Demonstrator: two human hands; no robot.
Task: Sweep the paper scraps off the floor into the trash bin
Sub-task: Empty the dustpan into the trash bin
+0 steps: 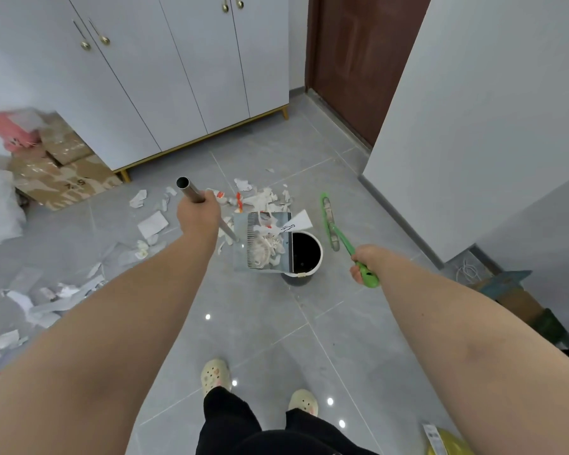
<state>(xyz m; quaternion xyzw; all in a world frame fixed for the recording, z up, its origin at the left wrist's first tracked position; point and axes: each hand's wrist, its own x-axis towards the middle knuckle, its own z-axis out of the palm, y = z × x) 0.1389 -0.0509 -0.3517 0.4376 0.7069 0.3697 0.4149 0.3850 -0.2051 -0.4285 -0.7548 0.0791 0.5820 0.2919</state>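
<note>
Head view looks down on a grey tiled floor (260, 323), with a white cabinet (178, 77) on gold legs along the far side, a white wall (490, 110) to the right and a brown door (349, 60) between them. Taped cardboard boxes (63, 172) sit at the left end of the cabinet. Both bare arms reach forward, well apart. A grey dustpan (243, 257) on a metal tube handle is held over the floor with its dark lip at the left rim of the round white trash bin (317, 254); whether they touch cannot be told. The left hand (197, 218) is wrapped round the tube near its open top end. The right hand (363, 261) grips the handle of a green brush (330, 221), which points away from the person just right of the bin. Pale slippers (215, 376) show at the bottom. Paper scraps (46, 297) lie strewn across the floor on the left and just beyond the dustpan; a heap of them lies in the dustpan against its comb teeth, and one white piece sits at the bin's far rim.
</note>
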